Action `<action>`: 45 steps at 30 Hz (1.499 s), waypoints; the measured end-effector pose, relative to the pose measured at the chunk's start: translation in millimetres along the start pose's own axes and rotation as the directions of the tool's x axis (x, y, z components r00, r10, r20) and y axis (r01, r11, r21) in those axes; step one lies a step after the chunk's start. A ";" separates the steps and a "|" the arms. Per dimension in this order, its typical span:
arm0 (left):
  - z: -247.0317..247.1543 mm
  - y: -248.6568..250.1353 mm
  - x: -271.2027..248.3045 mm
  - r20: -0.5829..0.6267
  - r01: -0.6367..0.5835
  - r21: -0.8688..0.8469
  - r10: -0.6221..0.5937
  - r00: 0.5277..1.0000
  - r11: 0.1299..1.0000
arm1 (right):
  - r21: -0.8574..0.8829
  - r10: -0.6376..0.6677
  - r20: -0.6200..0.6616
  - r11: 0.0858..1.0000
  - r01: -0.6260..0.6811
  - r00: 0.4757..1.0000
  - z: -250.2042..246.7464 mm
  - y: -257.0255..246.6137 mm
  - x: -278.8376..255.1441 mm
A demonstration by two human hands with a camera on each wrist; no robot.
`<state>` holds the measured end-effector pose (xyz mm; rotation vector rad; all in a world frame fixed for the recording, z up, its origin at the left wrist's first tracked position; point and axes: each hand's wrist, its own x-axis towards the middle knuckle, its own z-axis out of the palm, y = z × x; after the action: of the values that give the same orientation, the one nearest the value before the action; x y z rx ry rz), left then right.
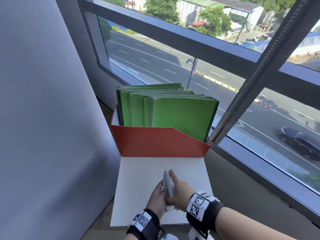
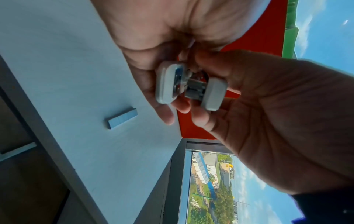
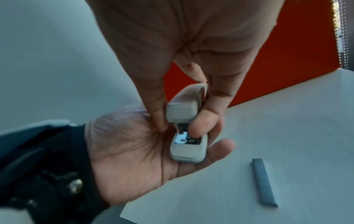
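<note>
**Stapler (image 1: 168, 184) held open above the white table (image 1: 135, 179)**

A large window (image 1: 173, 58) fills the upper part of the head view. The table lies in the lower middle. At its upper edge stands an orange box (image 1: 155, 142) with green folders (image 1: 180, 115) upright inside. Low in the frame, the left hand (image 1: 156, 200) curls its fingers around the base of the small grey stapler, and the right hand (image 1: 180, 193) pinches the top part between thumb and fingers. The two parts stand spread apart. A strip of staples (image 3: 264, 181) lies alone on the table, at the lower right of the right wrist view.
</note>
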<state>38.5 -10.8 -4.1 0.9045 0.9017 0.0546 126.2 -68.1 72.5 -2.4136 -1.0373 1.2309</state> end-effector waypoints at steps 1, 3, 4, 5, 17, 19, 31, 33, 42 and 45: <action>0.8 1.0 1.2 0.011 -0.002 -0.009 0.002 1.000 1.000 | -0.013 0.007 0.015 1.000 -0.007 1.000 -0.1 -0.3 -0.4; 2.0 1.5 3.1 0.006 0.006 -0.038 -0.005 1.000 0.999 | -0.045 0.035 0.035 0.998 -0.033 0.999 -1.1 -3.1 -1.9; 3.2 1.6 3.3 -0.001 0.012 -0.060 -0.012 1.000 0.998 | -0.061 0.048 0.033 0.997 -0.046 0.998 -1.3 -4.7 -1.9; 4.5 1.7 2.8 -0.002 0.018 -0.078 -0.018 1.000 0.997 | -0.074 0.056 0.030 0.996 -0.054 0.998 -0.6 -5.0 -0.6; 7.9 0.8 0.9 -0.007 0.048 -0.251 -0.051 0.999 0.967 | -0.211 0.138 0.080 0.970 -0.119 0.987 -8.6 -20.4 8.1; 4.2 -4.9 3.7 -0.034 0.067 -0.243 -0.077 0.996 0.968 | -0.186 0.153 0.087 0.973 -0.135 0.984 -15.3 -23.9 6.7; 0.7 -9.0 3.7 -0.054 0.017 -0.161 -0.026 0.998 0.987 | -0.260 0.162 0.083 0.956 -0.136 0.983 -61.2 -35.9 30.9; 1.3 -6.7 1.8 -0.054 0.004 -0.121 -0.011 0.998 0.993 | -0.278 0.141 0.068 0.954 -0.117 0.988 -69.6 -36.8 36.5; 5.2 3.9 5.7 -0.042 0.021 -0.091 -0.025 0.999 0.996 | -0.351 0.128 0.020 0.930 -0.113 0.992 -109.1 -56.0 56.4; 4.2 6.7 7.1 -0.039 0.027 -0.089 -0.031 0.999 0.996 | -0.321 0.124 -0.002 0.940 -0.118 0.992 -115.9 -58.0 63.5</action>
<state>48.1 -6.4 -2.8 0.8106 0.9424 0.0870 213.5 29.0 133.9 -2.7528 -1.1910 1.2043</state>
